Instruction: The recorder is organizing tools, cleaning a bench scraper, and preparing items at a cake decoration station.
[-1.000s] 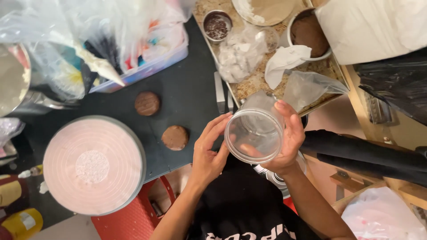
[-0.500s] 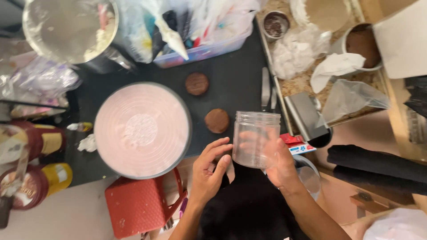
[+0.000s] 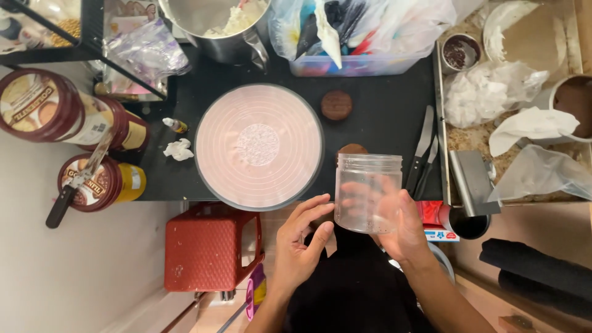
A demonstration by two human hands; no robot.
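Note:
My right hand grips a clear, empty plastic jar upright at the near edge of the black table. My left hand hovers just left of the jar with its fingers spread, holding nothing. A round pink turntable stands on the table to the left of the jar. Two brown round cookies lie beyond the jar, one farther back and one partly hidden by the jar's rim.
Palette knives lie right of the jar. A metal bowl with cream and a plastic bin of bags stand at the back. Lidded tubs sit left, a red stool below, a cluttered tray right.
The view has shifted so the turntable sits mid-frame. The jar has stayed in my right hand and turned more upright. My left hand has come slightly off the jar.

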